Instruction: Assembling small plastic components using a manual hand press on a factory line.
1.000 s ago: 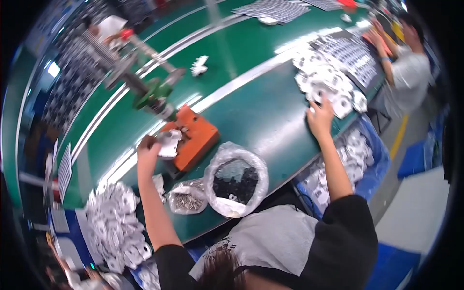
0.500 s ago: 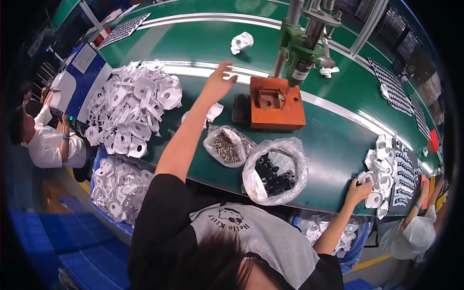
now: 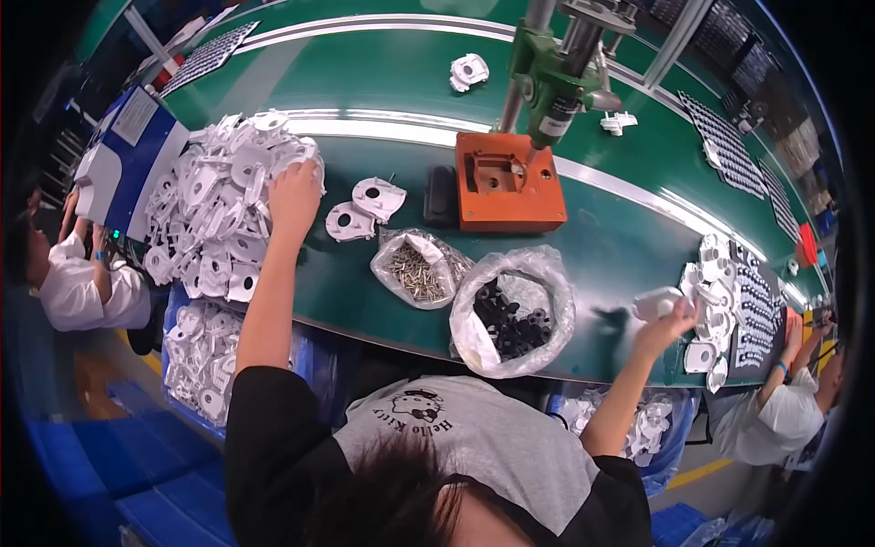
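My left hand (image 3: 295,193) is at the right edge of a big heap of white plastic housings (image 3: 214,196), its fingers bent over a white plastic housing (image 3: 308,153) there. At the right, my right hand (image 3: 670,328) grips another white plastic housing (image 3: 654,302), raised beside a row of similar pieces (image 3: 715,292). Two more housings (image 3: 377,199) lie between the heap and the orange fixture block (image 3: 510,211), whose recess holds no housing. Above that block stands a green press (image 3: 554,91).
Nearer me are a clear bag of metal pins (image 3: 415,273) and a bag of black plastic parts (image 3: 515,324). A black block (image 3: 441,196) sits beside the fixture. One housing (image 3: 468,71) lies on the far green surface. Co-workers are at both sides, one (image 3: 87,283) at the left.
My left hand has moved left and nearer, from the space beside the fixture onto the heap. The right hand has lifted a housing slightly leftward from the row. The view has shifted a little.
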`<action>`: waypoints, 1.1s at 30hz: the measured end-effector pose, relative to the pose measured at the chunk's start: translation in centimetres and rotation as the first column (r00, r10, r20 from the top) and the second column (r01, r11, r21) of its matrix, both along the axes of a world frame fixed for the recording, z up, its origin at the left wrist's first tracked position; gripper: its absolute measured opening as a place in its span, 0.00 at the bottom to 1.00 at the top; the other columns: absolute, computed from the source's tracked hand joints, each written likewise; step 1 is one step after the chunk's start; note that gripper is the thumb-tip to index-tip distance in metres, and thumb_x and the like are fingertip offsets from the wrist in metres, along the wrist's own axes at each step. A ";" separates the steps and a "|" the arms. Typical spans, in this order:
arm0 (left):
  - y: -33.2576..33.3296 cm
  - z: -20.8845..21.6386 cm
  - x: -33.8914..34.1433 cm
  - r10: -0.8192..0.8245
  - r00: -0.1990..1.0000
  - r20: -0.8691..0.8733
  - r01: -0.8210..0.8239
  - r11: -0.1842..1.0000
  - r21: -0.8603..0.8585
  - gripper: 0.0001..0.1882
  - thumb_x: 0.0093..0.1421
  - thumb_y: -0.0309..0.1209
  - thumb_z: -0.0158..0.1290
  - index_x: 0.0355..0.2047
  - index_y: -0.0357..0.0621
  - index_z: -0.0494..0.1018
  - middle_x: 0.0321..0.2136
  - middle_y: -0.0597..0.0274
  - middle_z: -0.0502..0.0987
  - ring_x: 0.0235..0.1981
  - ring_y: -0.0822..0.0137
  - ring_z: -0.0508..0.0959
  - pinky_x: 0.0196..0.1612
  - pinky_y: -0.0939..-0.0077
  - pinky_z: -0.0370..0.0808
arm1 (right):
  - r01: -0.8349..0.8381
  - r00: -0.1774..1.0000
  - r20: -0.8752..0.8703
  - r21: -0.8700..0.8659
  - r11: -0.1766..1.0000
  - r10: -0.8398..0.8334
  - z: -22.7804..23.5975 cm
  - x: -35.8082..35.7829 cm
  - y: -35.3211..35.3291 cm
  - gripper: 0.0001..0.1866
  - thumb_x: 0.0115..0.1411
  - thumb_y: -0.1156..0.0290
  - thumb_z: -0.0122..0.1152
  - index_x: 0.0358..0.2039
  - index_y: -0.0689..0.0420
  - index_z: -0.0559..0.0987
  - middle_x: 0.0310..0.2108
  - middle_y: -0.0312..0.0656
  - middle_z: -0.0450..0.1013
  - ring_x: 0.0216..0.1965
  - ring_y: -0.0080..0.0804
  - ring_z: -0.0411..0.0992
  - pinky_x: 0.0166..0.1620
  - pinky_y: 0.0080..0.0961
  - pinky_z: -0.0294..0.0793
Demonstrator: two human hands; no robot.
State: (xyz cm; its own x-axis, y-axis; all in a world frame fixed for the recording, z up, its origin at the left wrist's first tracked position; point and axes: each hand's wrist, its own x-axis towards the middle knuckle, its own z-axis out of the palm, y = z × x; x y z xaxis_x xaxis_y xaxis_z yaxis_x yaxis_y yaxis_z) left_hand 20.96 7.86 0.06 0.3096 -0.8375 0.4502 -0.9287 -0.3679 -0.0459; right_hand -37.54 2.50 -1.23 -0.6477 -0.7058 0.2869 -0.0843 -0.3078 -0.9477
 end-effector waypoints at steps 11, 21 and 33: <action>-1.0 2.0 0.1 -0.034 0.985 -0.168 -0.014 0.961 -0.275 0.11 0.56 0.26 0.46 0.39 0.43 0.74 0.37 0.51 0.75 0.39 0.50 0.75 0.41 0.60 0.69 | -0.627 0.613 0.540 -0.112 0.771 0.577 2.0 8.5 1.0 0.23 0.65 0.54 0.43 0.55 0.52 0.65 0.38 0.38 0.68 0.26 0.20 0.62 0.26 0.19 0.65; -1.2 5.7 -9.5 -0.697 -0.066 -0.714 -0.207 0.709 -0.674 0.10 0.62 0.27 0.45 0.42 0.38 0.70 0.39 0.56 0.74 0.39 0.66 0.76 0.41 0.73 0.75 | -0.847 0.435 0.284 -0.191 0.495 0.854 4.2 13.3 2.2 0.41 0.47 0.64 0.68 0.58 0.53 0.56 0.50 0.46 0.62 0.37 0.31 0.71 0.39 0.29 0.75; 1.6 4.7 -24.1 -0.244 -0.765 -0.597 0.097 0.872 -0.480 0.15 0.55 0.23 0.48 0.44 0.36 0.69 0.37 0.60 0.76 0.36 0.71 0.77 0.40 0.78 0.75 | -0.913 0.409 -0.507 -0.218 0.346 0.759 7.2 20.6 2.0 0.45 0.40 0.63 0.70 0.57 0.57 0.56 0.56 0.59 0.56 0.57 0.50 0.60 0.57 0.42 0.64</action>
State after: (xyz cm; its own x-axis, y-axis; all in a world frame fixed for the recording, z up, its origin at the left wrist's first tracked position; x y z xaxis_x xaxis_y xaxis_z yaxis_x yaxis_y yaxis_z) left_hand -3.14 9.43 4.73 -0.0312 -0.9969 -0.0717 0.6450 -0.0749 0.7605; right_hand -16.97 4.53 5.96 0.3823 -0.5772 0.7216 0.2367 -0.6937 -0.6803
